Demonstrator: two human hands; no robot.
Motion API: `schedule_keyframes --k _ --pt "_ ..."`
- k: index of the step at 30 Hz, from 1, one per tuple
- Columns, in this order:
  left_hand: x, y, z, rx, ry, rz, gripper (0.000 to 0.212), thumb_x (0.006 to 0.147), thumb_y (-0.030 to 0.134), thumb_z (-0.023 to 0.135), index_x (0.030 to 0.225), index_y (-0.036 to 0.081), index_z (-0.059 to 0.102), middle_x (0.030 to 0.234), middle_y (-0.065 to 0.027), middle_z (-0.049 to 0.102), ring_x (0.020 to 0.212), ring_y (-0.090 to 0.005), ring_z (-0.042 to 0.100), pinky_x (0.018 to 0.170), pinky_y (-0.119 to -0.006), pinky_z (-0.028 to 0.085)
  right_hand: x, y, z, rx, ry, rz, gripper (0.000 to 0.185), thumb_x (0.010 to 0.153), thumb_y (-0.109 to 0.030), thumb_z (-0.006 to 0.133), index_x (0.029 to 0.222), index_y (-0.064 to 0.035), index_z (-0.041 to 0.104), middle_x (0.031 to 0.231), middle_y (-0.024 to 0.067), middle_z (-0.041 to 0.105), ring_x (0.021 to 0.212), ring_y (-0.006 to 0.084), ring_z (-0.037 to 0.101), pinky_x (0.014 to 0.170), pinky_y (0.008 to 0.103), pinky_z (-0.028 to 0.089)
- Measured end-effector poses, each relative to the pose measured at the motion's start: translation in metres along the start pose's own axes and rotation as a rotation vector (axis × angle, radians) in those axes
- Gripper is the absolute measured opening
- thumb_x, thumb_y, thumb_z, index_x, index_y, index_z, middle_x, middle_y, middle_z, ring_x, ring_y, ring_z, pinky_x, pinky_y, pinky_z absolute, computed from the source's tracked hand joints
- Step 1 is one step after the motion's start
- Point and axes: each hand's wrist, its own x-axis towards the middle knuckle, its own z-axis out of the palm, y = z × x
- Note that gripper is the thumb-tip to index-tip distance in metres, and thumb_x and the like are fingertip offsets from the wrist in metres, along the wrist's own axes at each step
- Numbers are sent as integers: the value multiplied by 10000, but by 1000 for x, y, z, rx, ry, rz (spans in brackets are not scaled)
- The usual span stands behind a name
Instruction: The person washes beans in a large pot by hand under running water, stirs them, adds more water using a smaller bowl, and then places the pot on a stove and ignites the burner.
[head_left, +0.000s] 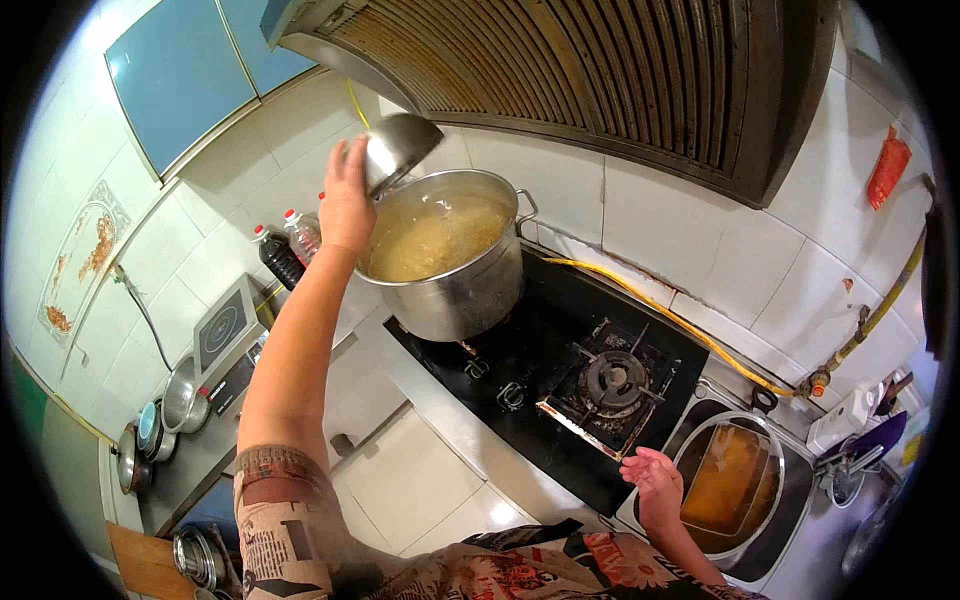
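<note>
My left hand grips a steel bowl, which is tilted on its side above the left back rim of a large aluminium stockpot. Inside the pot is a cloudy, yellowish liquid. The pot stands on the left part of a black gas stove. Near the stove's right front corner, my right hand holds nothing, its fingers loosely bent. A bare gas burner lies a little behind that hand.
A round basin of brownish liquid sits in the sink at right. A yellow hose runs behind the stove. Bottles with red caps stand left of the pot. A range hood hangs overhead. Strainers and pans line the left counter.
</note>
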Motion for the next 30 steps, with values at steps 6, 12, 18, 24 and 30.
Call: schedule_keyframes --k 6,12,18,24,30 --pt "-35 12 -28 -1145 131 -1002 715 704 -113 329 1362 143 221 1289 -155 381 1137 -375 466 746 -532 538 -6 8 13 -35 23 67 291 936 -174 403 1105 23 533 941 166 630 812 227 611 743 332 481" --pt "-202 32 -68 -1641 55 -1504 461 728 43 413 1171 -76 371 1101 -223 505 862 -319 589 503 -295 512 -22 15 30 -59 -6 153 292 952 -169 386 1107 25 540 960 165 629 833 224 611 754 326 480" --pt "-400 61 -137 -1744 -57 -2149 503 689 13 460 1167 -95 349 1150 -235 468 1021 -395 544 859 -422 547 -55 25 60 -109 -69 113 283 956 -145 377 1095 22 558 953 153 640 831 210 614 757 304 480" --pt "-474 64 -188 -1944 -46 -2478 457 716 15 468 1151 -116 413 1117 -250 521 1048 -410 526 845 -400 533 -102 43 85 -219 -67 153 279 957 -153 385 1103 9 559 964 144 641 843 201 615 766 301 478" --pt "-502 37 -233 -2071 38 -2411 515 727 28 457 1219 -105 382 1202 -245 487 1096 -386 516 844 -364 520 -142 55 126 -423 -233 170 297 969 -173 392 1139 15 546 1020 129 636 905 171 601 834 295 462"
